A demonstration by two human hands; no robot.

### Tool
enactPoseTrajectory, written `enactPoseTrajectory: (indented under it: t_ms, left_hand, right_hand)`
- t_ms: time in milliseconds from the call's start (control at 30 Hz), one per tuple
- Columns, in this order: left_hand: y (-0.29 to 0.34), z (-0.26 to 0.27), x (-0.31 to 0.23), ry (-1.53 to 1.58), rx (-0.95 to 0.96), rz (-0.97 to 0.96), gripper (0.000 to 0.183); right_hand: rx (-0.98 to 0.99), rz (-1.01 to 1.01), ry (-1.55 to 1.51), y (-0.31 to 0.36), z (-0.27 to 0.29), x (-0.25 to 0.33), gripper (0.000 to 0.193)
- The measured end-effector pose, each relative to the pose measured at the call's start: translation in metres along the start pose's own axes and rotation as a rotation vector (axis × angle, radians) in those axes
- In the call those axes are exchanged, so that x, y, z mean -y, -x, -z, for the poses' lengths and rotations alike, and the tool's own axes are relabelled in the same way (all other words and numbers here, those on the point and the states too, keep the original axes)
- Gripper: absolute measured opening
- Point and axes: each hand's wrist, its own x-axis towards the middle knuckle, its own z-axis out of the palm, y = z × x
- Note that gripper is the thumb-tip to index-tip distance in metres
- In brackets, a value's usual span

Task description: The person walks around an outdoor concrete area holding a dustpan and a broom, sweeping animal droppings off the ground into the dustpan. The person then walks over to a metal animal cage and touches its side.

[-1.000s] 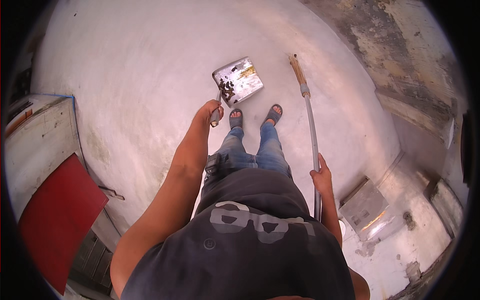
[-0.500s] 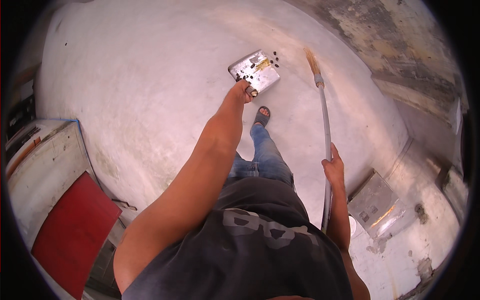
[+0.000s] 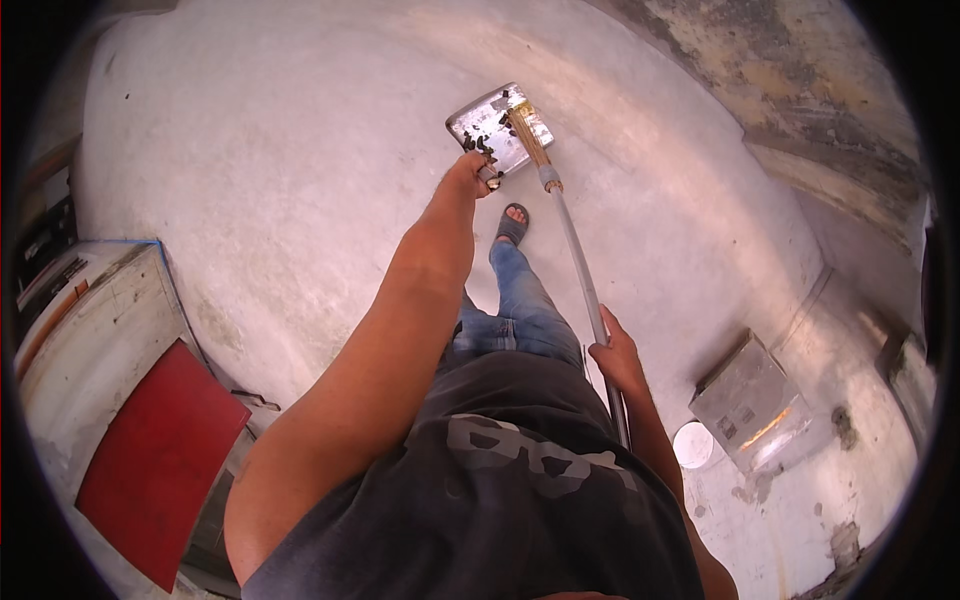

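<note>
My left hand (image 3: 474, 174) is closed round the handle of a shiny metal dustpan (image 3: 507, 150) low over the pale floor; whether the pan touches it I cannot tell. Dark bits of debris (image 3: 484, 147) lie in the pan, mostly toward the handle side. With my right hand (image 3: 619, 352) I grip the long grey handle of a broom (image 3: 575, 240), fingers wrapped round it. The broom's straw bristles (image 3: 526, 133) rest over the right part of the pan and hide some of its surface.
My sandalled foot (image 3: 513, 224) stands just below the pan. To the left are a worn cabinet (image 3: 110, 310) and a red panel (image 3: 165, 460). On the right sit a grey metal box (image 3: 750, 395) and a round white object (image 3: 693, 445). A stained wall (image 3: 790, 90) rises at upper right.
My right hand has swung the broom left, bringing its bristles from the floor onto the dustpan. The loose dark bits right of the pan are gone from the floor. The pan shifted slightly up and left.
</note>
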Motion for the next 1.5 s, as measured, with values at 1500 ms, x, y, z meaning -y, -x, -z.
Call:
enactPoseTrajectory:
  t_ms: [1500]
  left_hand:
    - [0.007, 0.057, -0.005, -0.062, 0.148, -0.087, 0.019]
  right_hand:
    - [-0.058, 0.188, 0.066, 0.009, 0.000, 0.011, 0.070]
